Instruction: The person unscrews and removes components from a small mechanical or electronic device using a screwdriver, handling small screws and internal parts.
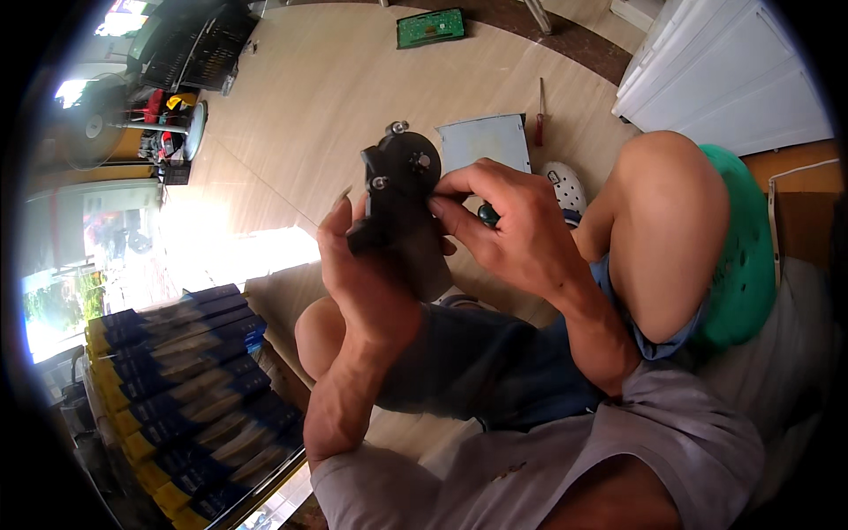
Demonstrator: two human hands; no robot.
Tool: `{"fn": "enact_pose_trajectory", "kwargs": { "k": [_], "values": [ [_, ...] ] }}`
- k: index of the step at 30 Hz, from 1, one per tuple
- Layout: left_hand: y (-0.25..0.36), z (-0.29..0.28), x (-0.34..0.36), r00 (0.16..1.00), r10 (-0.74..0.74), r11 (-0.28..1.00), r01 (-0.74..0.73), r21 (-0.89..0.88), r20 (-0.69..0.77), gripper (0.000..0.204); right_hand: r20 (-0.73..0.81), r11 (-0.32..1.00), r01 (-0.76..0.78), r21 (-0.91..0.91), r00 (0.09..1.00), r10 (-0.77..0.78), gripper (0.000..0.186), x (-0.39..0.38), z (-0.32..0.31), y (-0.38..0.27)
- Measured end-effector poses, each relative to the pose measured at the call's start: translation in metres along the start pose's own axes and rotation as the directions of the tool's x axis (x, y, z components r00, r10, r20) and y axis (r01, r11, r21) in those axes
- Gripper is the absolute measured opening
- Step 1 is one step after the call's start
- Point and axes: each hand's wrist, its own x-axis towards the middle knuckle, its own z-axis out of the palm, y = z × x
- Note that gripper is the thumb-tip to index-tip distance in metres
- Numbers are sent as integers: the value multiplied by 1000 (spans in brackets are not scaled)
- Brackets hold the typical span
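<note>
My left hand (367, 296) is wrapped round a black mechanical housing (397, 194) with a round wheel and small silver fittings, held up above my lap. My right hand (517, 234) is closed, its thumb and index fingertips touching the housing's right side, and a dark green handle (488, 215), apparently of a tool, sticks out within its grip. The rest of that tool is hidden by my fingers and the housing. Beyond my hands a flat grey metal plate (481, 137) lies on the floor, beside a red-handled screwdriver (539, 128).
A green circuit board (430, 26) lies farther off. At left are black crates (190, 53), a fan (93, 124) and a rack of blue-and-yellow boxes (190, 397). A white cabinet (724, 79) stands at right, near a green plastic stool (733, 256).
</note>
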Motion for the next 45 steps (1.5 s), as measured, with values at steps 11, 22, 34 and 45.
{"fn": "enact_pose_trajectory", "kwargs": {
  "k": [11,22,34,45],
  "values": [
    [1,-1,0,999,18,1000,-17,15,-34,64,37,992,59,111,997,-64,17,3,-2,4],
    [-1,-12,3,998,38,996,-42,79,53,65,85,992,-74,105,994,65,16,5,-3,3],
    [-1,-11,2,998,63,997,-64,52,31,64,34,995,90,39,995,-91,18,4,1,6],
    [0,-11,2,999,49,998,-50,45,17,63,35,995,77,57,996,-79,16,4,0,5]
  ]
}}
